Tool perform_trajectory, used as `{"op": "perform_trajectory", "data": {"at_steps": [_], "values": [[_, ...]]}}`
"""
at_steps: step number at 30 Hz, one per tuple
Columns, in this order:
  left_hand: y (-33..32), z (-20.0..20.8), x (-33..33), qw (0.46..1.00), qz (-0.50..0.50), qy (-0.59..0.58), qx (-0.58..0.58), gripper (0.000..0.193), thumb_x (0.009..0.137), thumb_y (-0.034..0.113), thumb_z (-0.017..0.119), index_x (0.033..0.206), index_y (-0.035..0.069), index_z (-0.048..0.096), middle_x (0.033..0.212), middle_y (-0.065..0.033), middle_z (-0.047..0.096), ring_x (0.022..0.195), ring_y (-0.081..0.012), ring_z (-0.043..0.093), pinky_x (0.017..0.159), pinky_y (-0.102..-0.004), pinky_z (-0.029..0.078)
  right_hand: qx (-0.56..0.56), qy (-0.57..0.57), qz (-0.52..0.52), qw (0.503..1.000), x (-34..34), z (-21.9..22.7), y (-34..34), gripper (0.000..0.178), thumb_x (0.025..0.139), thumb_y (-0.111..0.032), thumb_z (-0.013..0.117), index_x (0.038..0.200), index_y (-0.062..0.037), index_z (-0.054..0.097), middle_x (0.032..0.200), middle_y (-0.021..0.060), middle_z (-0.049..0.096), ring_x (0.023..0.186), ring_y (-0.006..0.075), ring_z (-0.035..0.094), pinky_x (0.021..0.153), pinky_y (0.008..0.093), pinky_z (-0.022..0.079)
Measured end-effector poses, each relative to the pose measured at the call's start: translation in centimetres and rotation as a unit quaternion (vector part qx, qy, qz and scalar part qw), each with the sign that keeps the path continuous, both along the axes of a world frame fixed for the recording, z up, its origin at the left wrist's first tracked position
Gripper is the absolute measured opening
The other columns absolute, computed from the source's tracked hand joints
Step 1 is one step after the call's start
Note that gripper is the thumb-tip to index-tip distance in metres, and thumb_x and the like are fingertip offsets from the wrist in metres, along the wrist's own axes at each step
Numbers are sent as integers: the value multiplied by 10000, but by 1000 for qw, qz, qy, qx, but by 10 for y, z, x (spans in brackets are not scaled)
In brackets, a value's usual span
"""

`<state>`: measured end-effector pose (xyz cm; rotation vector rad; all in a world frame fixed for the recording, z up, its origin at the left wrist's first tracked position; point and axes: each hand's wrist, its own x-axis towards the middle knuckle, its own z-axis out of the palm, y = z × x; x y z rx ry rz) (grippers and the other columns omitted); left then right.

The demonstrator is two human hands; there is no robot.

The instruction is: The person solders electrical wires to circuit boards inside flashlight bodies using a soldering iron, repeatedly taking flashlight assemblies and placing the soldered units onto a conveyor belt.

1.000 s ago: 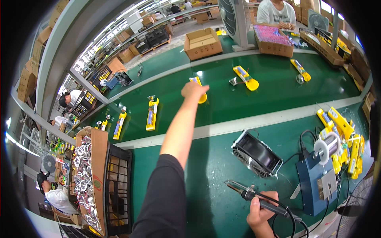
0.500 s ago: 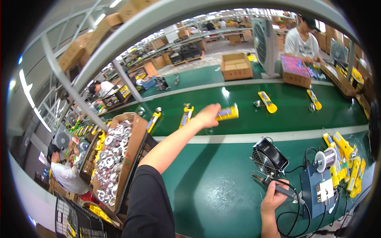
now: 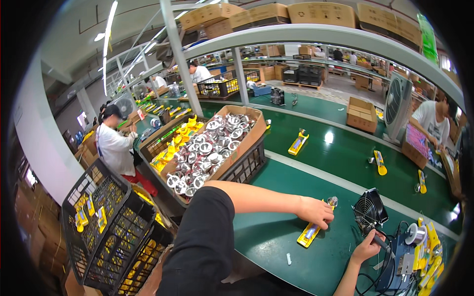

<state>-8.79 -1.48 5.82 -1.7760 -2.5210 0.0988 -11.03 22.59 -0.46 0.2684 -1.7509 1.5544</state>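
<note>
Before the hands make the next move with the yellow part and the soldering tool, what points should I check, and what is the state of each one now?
1. The left hand has the yellow part under control: ok, the hand lies on its upper end.
2. The yellow part lies flat on the green table: ok.
3. The right hand grips the soldering tool: ok, fingers closed around the handle.
4. The tool tip is away from the left hand: cannot tell, the tip is hidden.
5. The small fan stands apart from the part: ok.
6. The small white piece on the table is out of the way: ok, nearer the person than the part.
</note>
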Motion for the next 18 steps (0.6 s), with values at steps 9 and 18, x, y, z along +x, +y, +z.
{"op": "perform_trajectory", "data": {"at_steps": [9, 18], "values": [[20, -20, 77, 789, 544, -107, 265, 558, 777, 243, 513, 1198, -22, 261, 1053, -229, 414, 951, -370, 467, 784, -411, 420, -49, 8, 18, 999, 1, 0, 0, 176, 823, -117, 495, 778, 52, 476, 703, 53, 446, 608, 133, 456, 550, 242, 385], [31, -32, 75, 763, 558, -172, 277, 717, 619, 231, 675, 1165, -38, 296, 950, -212, 464, 870, -355, 510, 718, -399, 449, -92, 25, 42, 995, 12, 10, 0, 127, 831, -123, 484, 850, -5, 444, 596, -7, 384, 471, 53, 329, 434, 183, 247]]}}
